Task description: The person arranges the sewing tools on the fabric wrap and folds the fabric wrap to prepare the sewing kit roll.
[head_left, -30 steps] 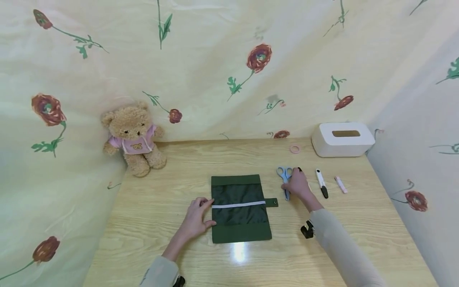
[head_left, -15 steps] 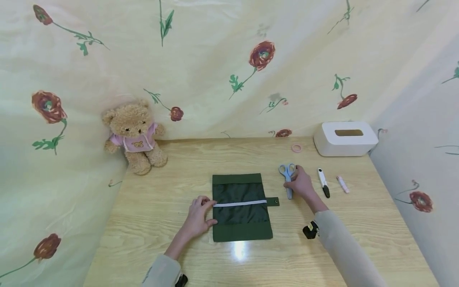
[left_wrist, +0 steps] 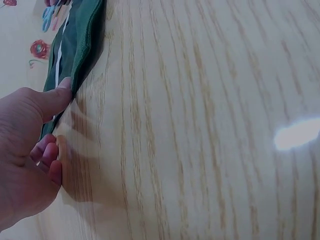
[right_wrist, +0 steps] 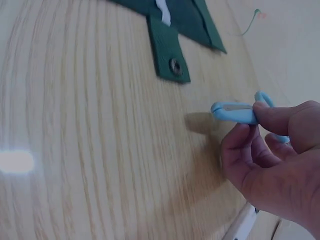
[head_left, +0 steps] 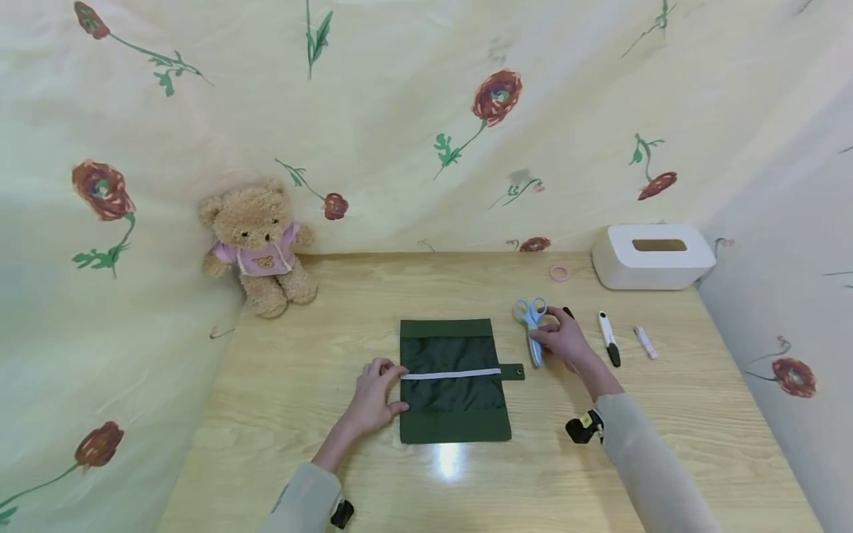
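A dark green fabric pouch (head_left: 455,426) lies spread on the wooden table, a white band across its middle and a strap (head_left: 512,371) with a metal snap at its right. My left hand (head_left: 372,396) rests at its left edge, thumb and forefinger apart, both touching the cloth; in the left wrist view the thumb (left_wrist: 62,92) lies on the pouch's edge. To the right of the pouch, my right hand (head_left: 566,342) pinches light blue scissors (right_wrist: 235,114) between thumb and fingers. Their loops point away from me, and the right wrist view shows them raised off the table.
Right of the right hand lie a white pen-like item with a black end (head_left: 609,339) and a small pale pink stick (head_left: 645,343). A black tip (head_left: 569,313) shows behind the hand. Further back are a pink ring (head_left: 559,274), a white tissue box (head_left: 653,259) and a teddy bear (head_left: 260,248).
My right hand has gripped the scissors, which have shifted and tilted slightly upward and leftward relative to the hand. The left hand has stayed at the pouch's edge. The head view has shifted slightly.
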The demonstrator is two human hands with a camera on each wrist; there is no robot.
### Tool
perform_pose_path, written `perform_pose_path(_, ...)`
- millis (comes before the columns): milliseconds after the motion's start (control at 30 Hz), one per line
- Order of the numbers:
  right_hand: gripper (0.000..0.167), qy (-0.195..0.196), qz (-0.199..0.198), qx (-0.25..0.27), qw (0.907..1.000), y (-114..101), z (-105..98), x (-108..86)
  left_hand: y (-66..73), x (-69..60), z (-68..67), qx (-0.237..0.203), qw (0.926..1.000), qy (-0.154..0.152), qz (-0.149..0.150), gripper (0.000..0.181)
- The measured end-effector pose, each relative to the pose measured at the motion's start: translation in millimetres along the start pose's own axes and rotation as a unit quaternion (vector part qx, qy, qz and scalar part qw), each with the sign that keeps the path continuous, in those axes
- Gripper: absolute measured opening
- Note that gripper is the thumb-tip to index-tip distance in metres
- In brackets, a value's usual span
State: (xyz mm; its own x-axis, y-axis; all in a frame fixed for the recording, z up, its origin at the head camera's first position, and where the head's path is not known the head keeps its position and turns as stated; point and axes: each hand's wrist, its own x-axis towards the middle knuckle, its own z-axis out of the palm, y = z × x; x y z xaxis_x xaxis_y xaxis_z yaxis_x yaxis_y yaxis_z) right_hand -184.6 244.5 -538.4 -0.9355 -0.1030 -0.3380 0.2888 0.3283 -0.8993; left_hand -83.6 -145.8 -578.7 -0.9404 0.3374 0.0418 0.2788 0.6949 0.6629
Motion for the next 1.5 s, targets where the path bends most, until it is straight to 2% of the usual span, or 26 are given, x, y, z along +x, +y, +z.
perform_pose_path(133, 0.06, -0.027, 0.0, 0.048, 0.9985, -7.2, 8.5, 4.4, -1.3, 4.3, 0.6, 0.003, 1.0, 0.002, 0.006, 0.056)
perform_pose_path(300, 0.05, -0.063, 0.002, 0.104, 0.9926, -15.0, 30.6, 9.5, -1.6, 4.3, 0.6, 0.008, 0.9999, 0.007, 0.009, 0.056)
perform_pose_path(433, 0.034, -0.076, 0.013, 0.125, 0.9891, -19.3, 50.9, 12.2, -1.1, 2.5, 1.2, 0.008, 0.9999, 0.005, 0.009, 0.056)
perform_pose_path(533, 0.023, -0.082, 0.022, 0.129, 0.988, -21.8, 65.5, 14.3, 0.0, 1.0, 1.8, 0.01, 0.9999, 0.005, 0.007, 0.055)
perform_pose_path(667, 0.017, -0.086, 0.025, 0.126, 0.988, -26.6, 83.4, 17.3, 1.7, 0.4, 1.9, 0.01, 0.9999, 0.007, 0.004, 0.055)
perform_pose_path(900, 0.017, -0.092, 0.03, 0.116, 0.9886, -37.6, 118.0, 22.2, 1.0, 1.4, 1.7, 0.01, 0.9999, 0.001, -0.003, 0.055)
perform_pose_path(1133, 0.018, -0.084, 0.03, 0.098, 0.9912, -46.6, 150.5, 23.4, 1.6, 2.3, 1.9, 0.019, 0.9998, 0.009, 0.007, 0.055)
perform_pose_path(1500, 0.018, -0.072, 0.014, 0.087, 0.9935, -56.0, 184.9, 25.3, -0.2, 2.4, 2.3, 0.033, 0.9993, 0.012, 0.009, 0.055)
